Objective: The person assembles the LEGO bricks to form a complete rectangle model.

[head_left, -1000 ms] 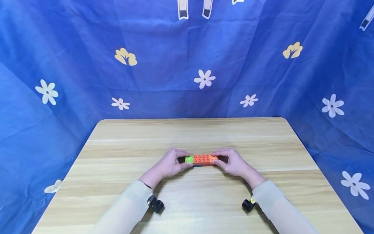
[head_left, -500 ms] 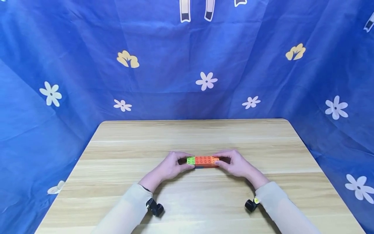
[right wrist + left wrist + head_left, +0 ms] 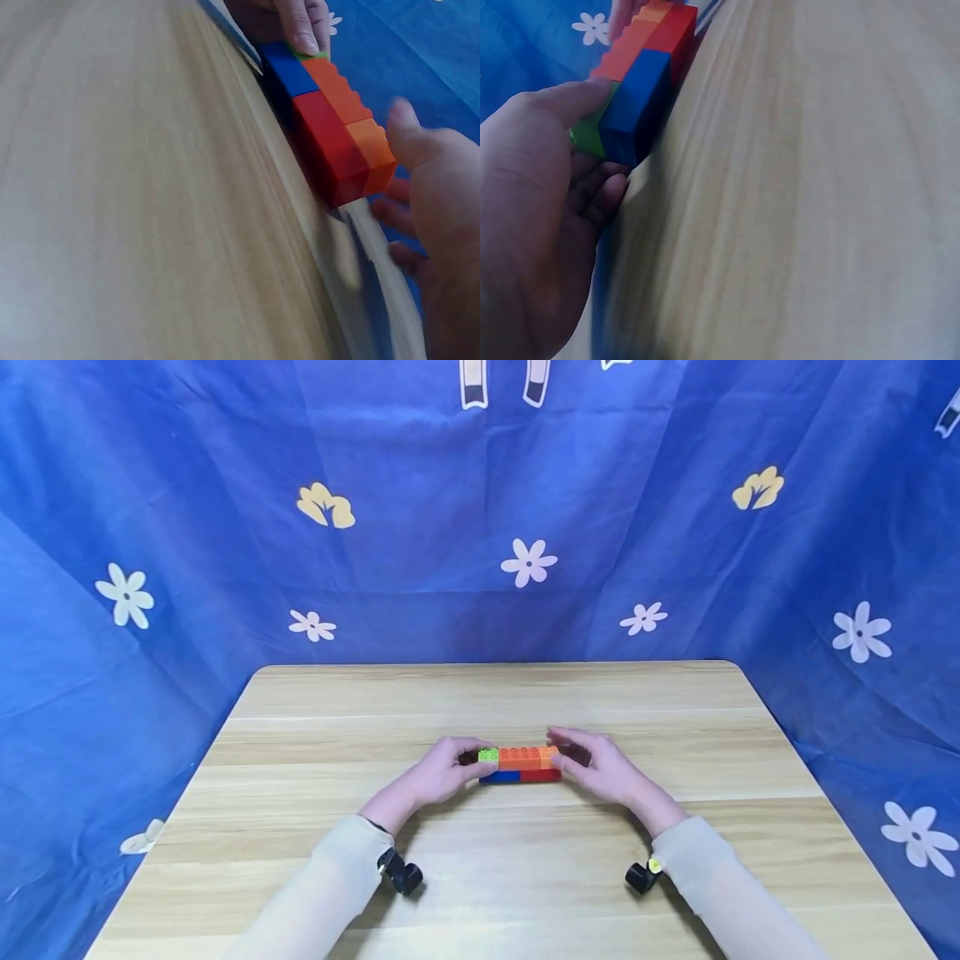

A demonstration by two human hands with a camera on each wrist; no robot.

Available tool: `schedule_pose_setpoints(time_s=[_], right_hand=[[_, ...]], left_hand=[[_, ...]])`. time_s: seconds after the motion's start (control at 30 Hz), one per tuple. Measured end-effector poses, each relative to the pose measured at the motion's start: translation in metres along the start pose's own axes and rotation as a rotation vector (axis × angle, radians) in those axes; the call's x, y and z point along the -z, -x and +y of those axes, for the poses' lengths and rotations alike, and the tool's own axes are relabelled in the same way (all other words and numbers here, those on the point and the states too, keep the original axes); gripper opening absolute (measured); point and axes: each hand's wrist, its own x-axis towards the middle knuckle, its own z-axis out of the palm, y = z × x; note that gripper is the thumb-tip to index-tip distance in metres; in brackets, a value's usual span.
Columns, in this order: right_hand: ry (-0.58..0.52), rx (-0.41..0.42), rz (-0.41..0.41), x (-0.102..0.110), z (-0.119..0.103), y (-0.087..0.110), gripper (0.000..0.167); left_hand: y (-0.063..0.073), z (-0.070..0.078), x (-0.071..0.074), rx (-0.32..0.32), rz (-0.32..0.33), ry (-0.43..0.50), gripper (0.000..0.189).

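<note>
Toy building bricks form a two-layer bar near the middle of the table in the head view. Its top row runs from a light green brick [image 3: 488,753] through a longer orange-red brick [image 3: 519,760] to a light orange brick [image 3: 548,753]. Underneath lie a blue brick [image 3: 501,777] and a red brick [image 3: 540,775]. My left hand [image 3: 438,772] pinches the green end between thumb and fingers. My right hand [image 3: 606,768] is spread around the light orange end; in the right wrist view its thumb stands apart from the brick [image 3: 370,146]. Whether the bar touches the table cannot be told.
The wood-grain table [image 3: 480,877] lies under both forearms. A blue cloth [image 3: 420,560] with printed flowers hangs behind it and at both sides. Small black cameras [image 3: 405,877] are strapped to the wrists.
The bar has tilted so its front side with the blue and red bricks shows more. My right hand's fingers have come away from the light orange end; my left hand keeps its hold.
</note>
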Motion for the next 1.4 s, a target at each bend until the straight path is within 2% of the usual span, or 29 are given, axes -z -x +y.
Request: schedule_pose_setpoints(time_s=[0.13,0.27,0.4,0.53,0.63,0.73,0.8,0.93,1.2,1.4], right_hand=[[0.090,0.098,0.020,-0.003,-0.002,0.001,0.071],[0.152,0.190,0.034,-0.008,-0.003,0.001,0.062],[0.168,0.212,0.065,-0.010,-0.001,0.001,0.057],[0.159,0.208,0.071,-0.011,0.000,0.001,0.056],[0.157,0.200,0.064,-0.011,-0.001,0.000,0.055],[0.161,0.192,0.063,-0.011,-0.001,0.000,0.055],[0.164,0.187,0.061,-0.011,0.000,0.000,0.055],[0.155,0.153,0.048,-0.011,0.001,0.001,0.054],[0.078,0.070,0.014,-0.009,0.002,0.000,0.054],[0.049,0.023,-0.009,-0.008,0.004,-0.001,0.054]], left_hand=[[-0.003,0.002,0.004,0.010,-0.009,-0.022,0.042],[-0.005,0.004,0.006,0.030,-0.018,-0.025,0.041],[-0.005,0.005,0.006,0.016,-0.019,-0.041,0.044],[-0.001,0.004,0.005,-0.051,0.031,-0.097,0.062],[0.004,0.003,0.004,-0.146,0.084,-0.177,0.074],[0.007,0.003,0.001,-0.239,0.117,-0.265,0.070],[0.008,0.002,0.000,-0.268,0.125,-0.291,0.063],[0.008,0.000,-0.001,-0.253,0.123,-0.276,0.059],[0.010,-0.005,0.002,-0.142,0.068,-0.153,0.058],[0.009,-0.006,0.005,-0.108,0.059,-0.102,0.059]])
